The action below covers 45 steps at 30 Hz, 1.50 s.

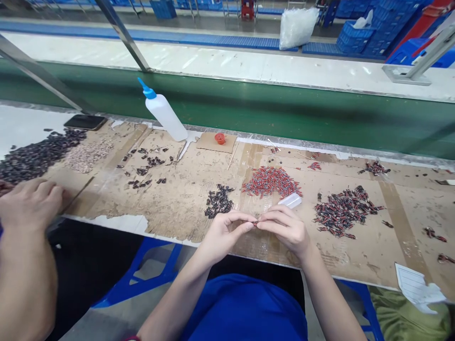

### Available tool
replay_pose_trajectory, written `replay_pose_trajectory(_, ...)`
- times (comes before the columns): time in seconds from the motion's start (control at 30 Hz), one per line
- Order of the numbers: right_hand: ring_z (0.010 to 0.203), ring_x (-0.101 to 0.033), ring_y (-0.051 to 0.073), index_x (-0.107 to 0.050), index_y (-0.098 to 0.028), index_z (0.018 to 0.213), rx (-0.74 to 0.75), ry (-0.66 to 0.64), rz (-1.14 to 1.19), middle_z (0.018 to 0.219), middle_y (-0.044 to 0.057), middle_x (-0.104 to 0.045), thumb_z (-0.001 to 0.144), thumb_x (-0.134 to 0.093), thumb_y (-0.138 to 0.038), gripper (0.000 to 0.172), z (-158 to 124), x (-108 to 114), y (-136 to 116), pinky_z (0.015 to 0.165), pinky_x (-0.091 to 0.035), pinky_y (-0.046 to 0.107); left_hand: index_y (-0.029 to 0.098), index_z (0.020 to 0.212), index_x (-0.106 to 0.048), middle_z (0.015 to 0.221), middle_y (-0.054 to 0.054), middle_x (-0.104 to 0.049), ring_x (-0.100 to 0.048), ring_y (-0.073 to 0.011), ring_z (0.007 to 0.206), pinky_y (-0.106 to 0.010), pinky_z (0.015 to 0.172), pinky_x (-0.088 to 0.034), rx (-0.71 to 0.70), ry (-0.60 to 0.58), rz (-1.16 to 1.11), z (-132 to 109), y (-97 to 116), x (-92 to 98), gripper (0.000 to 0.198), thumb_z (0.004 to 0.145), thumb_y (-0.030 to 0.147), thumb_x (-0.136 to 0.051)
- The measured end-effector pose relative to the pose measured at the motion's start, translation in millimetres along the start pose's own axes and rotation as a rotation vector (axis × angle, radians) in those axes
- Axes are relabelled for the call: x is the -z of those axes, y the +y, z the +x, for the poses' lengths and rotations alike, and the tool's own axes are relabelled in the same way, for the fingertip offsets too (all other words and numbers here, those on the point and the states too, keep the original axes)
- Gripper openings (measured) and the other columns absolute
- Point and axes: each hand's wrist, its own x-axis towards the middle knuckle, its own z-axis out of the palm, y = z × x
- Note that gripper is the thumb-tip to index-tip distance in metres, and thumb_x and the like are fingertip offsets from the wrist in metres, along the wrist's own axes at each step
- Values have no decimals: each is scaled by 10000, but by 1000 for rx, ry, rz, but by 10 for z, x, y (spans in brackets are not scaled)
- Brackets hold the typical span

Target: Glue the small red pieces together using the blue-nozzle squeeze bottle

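Fingertips of my left hand (223, 232) and my right hand (288, 230) meet over the cardboard, both pinching a small dark and reddish part (255, 223). The fingers cover most of it. Just behind my right hand lies a small clear plastic piece (291, 201). Beyond it spreads a pile of small red parts with grey ends (270, 182). Left of my left hand is a heap of small black parts (218, 200). To the right of my right hand lies a pile of joined black and red pieces (344, 211).
A white squeeze bottle (166, 116) with a blue nozzle stands at the back, near a red cap (220, 138). At far left a co-worker's hand (30, 203) rests by a large black heap (39, 154). A phone (85, 122) lies behind. A green conveyor belt (249, 106) runs beyond.
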Motion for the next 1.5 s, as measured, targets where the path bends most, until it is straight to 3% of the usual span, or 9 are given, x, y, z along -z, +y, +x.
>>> replay_pose_trajectory(0.17,858,-634,180,-720,-223,1021,24,-16,-19,880,79,-733,937,-525,-121,235,-18,26,8,698,-571,312,202,822,-769,863,-60,-780,-719,-210,846,-340,841,-568,-5,-21,9,-10,34,-7,150,786,323,-689)
replay_pose_trajectory(0.33,846,-659,185,-722,-241,1013,-63,8,87,884,73,-742,920,-538,-128,235,-35,29,-31,726,-581,345,202,865,-749,869,-49,-760,-690,-193,861,-336,854,-543,-67,18,110,-32,35,-53,145,833,286,-635)
replay_pose_trajectory(0.5,734,-689,166,-712,-213,1058,-475,153,343,856,63,-744,836,-673,-205,225,-58,-6,-219,665,-595,298,211,893,-715,889,-55,-740,-656,-193,888,-328,842,-506,-167,25,224,-68,97,-115,148,883,268,-579)
replay_pose_trajectory(0.6,731,-710,170,-760,-223,913,-634,196,413,845,58,-758,823,-667,-200,131,-66,-34,-297,692,-598,296,230,885,-709,876,-57,-735,-643,-208,908,-349,853,-478,-207,64,314,-90,115,-147,159,903,278,-559)
replay_pose_trajectory(0.97,702,-711,177,-788,-248,780,-810,380,511,756,41,-763,718,-730,-170,116,-34,-95,-392,673,-609,290,265,824,-700,822,5,-734,-646,-186,832,-407,959,-367,-262,247,533,-124,84,-214,97,876,255,-618)
replay_pose_trajectory(1.17,681,-712,177,-777,-230,733,-831,407,540,737,42,-758,683,-746,-166,87,-51,-136,-392,651,-613,284,276,791,-718,810,13,-730,-654,-186,833,-425,988,-343,-268,254,542,-126,71,-222,105,858,241,-645)
replay_pose_trajectory(1.3,596,-679,144,-770,-220,745,-845,432,532,736,32,-749,678,-737,-162,95,-80,-188,-394,589,-597,253,264,792,-716,808,-3,-740,-661,-196,846,-420,952,-390,-251,207,487,-98,13,-260,110,867,262,-635)
replay_pose_trajectory(1.43,681,-704,184,-761,-214,738,-897,412,411,749,48,-755,690,-745,-238,56,-274,-12,-262,661,-602,303,275,966,-703,975,-36,-758,-617,-248,1098,-451,1002,-373,-214,86,484,4,-84,-135,126,852,272,-651)
replay_pose_trajectory(1.5,722,-707,208,-752,-200,746,-1018,481,258,790,67,-760,676,-763,-309,130,-471,196,-121,723,-593,352,278,1063,-673,1122,-51,-726,-565,-262,1181,-474,1019,-355,-156,129,553,72,-122,23,221,843,265,-652)
